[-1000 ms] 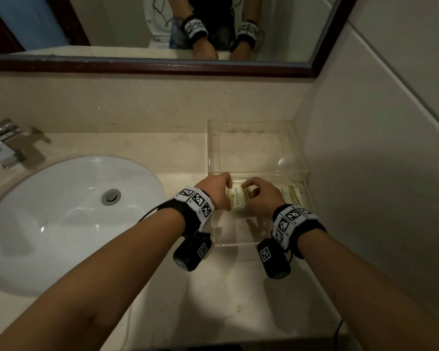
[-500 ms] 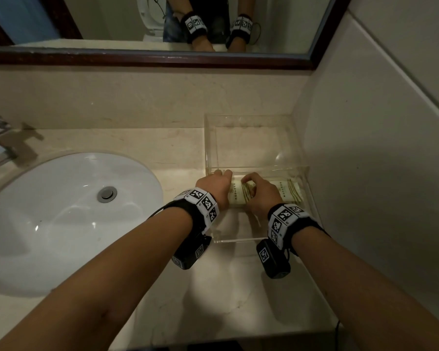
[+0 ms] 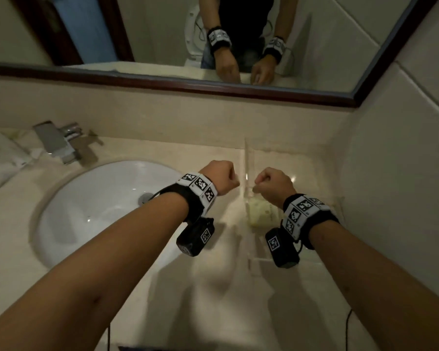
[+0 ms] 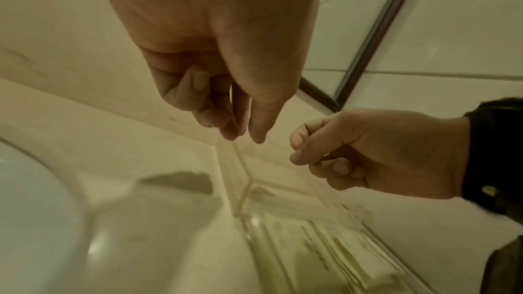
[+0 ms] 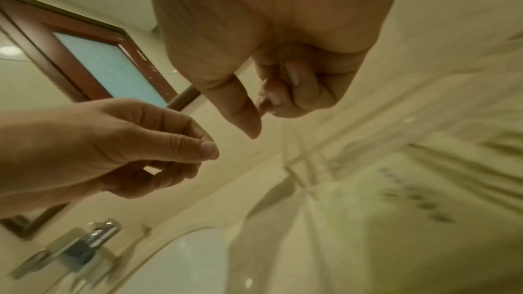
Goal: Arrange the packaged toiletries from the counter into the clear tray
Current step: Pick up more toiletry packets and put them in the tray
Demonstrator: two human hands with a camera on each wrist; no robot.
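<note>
The clear tray [image 3: 248,158] stands on the counter in the right corner, against the side wall. Pale packaged toiletries [image 3: 260,214] lie flat in its near half, partly hidden by my right wrist; the left wrist view shows them stacked side by side [image 4: 353,261]. My left hand [image 3: 223,177] hovers above the tray's left wall, its fingers [image 4: 226,120] hanging loosely curled and holding nothing. My right hand [image 3: 271,182] hovers over the tray, its fingers [image 5: 294,88] curled into the palm, also empty.
A white sink [image 3: 99,211] fills the counter to the left, with a chrome faucet [image 3: 58,143] behind it. Something white [image 3: 0,158] lies at the far left. A mirror [image 3: 162,34] hangs above and a tiled wall [image 3: 403,198] closes the right side.
Both hands have let go of the packages and lifted up out of the tray. The packages stay lying in the tray's near half. The head view has tilted up.
</note>
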